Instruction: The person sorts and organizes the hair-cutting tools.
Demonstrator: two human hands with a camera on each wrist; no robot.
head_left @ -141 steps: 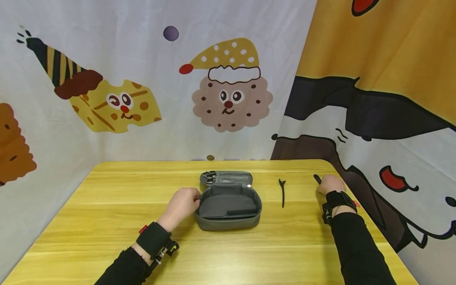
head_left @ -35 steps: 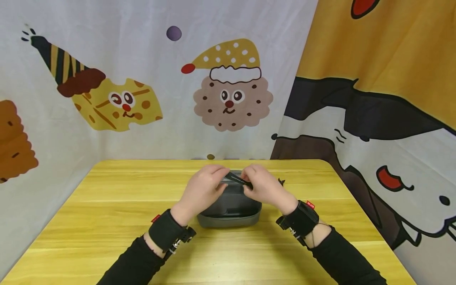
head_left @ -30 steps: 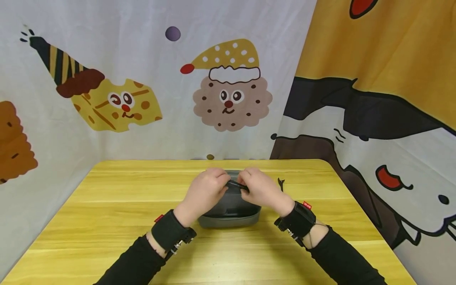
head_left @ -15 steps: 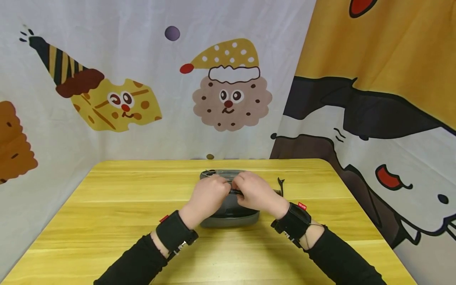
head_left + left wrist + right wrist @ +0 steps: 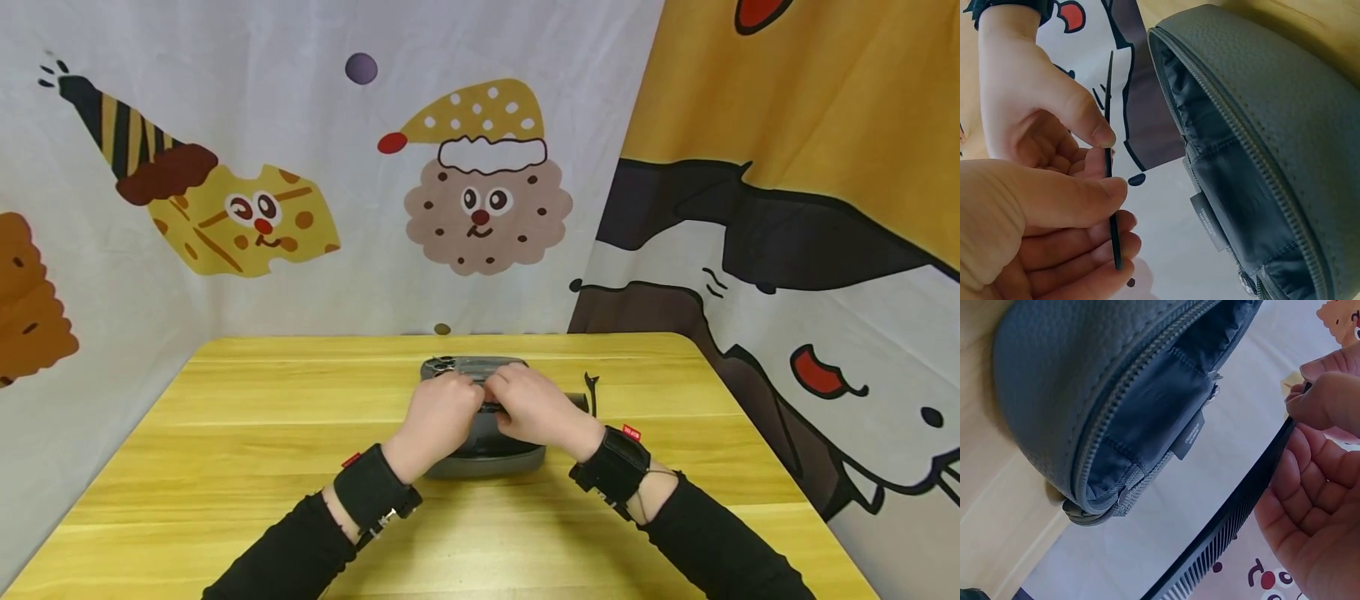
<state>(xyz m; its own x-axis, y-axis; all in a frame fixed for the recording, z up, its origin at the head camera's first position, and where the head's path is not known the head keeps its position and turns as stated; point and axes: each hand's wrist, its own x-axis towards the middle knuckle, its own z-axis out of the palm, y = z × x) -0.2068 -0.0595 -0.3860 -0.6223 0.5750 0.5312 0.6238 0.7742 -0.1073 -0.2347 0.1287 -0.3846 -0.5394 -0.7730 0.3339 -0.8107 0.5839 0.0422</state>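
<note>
Above the open grey zip case (image 5: 487, 467), both hands hold a black comb (image 5: 1210, 531). My left hand (image 5: 442, 417) pinches one end between thumb and fingers. Close beside it, my right hand (image 5: 536, 408) pinches the comb farther along. The toothed end juts out past the right hand. From the left wrist, the comb (image 5: 1112, 212) appears nearly edge-on, with the left hand (image 5: 1054, 231) nearer and the right hand (image 5: 1054, 106) behind. Lined pockets and a small label (image 5: 1209, 222) show inside the case. In the head view, the hands cover much of its inside.
Scissors (image 5: 442, 364) lie in the case's folded-back lid at the far side. A thin black stick with a forked tip (image 5: 592, 392) lies on the wooden table (image 5: 300, 400), right of the case. A printed curtain (image 5: 300, 83) hangs behind.
Earlier, the left hand was at the case's left edge and the right hand far right with a black object. Over the last second, both hands drew together and the comb turned.
</note>
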